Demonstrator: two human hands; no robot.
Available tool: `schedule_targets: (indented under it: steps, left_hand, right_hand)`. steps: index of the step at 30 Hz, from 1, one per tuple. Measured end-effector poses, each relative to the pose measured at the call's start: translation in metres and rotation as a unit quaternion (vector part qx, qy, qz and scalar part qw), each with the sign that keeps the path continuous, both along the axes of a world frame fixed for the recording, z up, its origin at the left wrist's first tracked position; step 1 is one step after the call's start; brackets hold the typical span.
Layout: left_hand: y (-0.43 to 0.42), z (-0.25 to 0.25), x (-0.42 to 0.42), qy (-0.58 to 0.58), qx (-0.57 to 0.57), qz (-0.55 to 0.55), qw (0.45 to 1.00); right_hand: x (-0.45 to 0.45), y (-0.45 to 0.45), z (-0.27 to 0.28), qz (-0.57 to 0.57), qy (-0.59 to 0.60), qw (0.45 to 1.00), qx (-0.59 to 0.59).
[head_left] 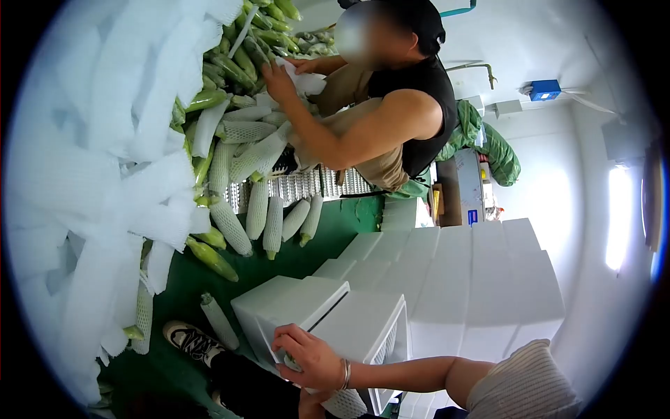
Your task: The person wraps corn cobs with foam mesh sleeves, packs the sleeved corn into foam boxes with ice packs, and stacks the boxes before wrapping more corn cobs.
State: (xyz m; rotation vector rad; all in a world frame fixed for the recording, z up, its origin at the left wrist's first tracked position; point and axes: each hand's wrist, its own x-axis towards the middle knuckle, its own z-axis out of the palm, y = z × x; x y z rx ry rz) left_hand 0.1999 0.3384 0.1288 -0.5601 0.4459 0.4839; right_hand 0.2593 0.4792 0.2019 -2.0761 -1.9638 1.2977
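“As you start from the left, what do you see?”

“White foam sleeves [91, 160] in a big pile, then green vegetables [212, 262], some bare and some netted. One netted piece [220, 321] lies on the green floor [178, 293], near a laced shoe [190, 341].”

“And the right grip [314, 361]?”

“Fingers curled, clamped on a netted vegetable [346, 403]. Its tip shows between the fingers; the netted body comes out beneath the wrist, near the white boxes [317, 318].”

“The left grip [312, 403]?”

“Just beside that vegetable, cut off by the lower edge; I can't tell whether it's apart or together. Farther up, a co-worker [419, 98] handles a white sleeve [307, 80].”

“Any writing?”

“Toward the right, a small blue label [472, 216] and a blue box [544, 89], both too small to read.”
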Motion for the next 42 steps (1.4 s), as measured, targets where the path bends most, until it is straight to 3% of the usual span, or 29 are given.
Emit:
schedule_targets:
  steps: [42]
  left_hand:
    - [0.009,0.000,0.021,0.012,-0.063,0.062,0.996]
  right_hand:
    - [0.018,0.008,-0.020,0.001,0.011,1.000,0.000]
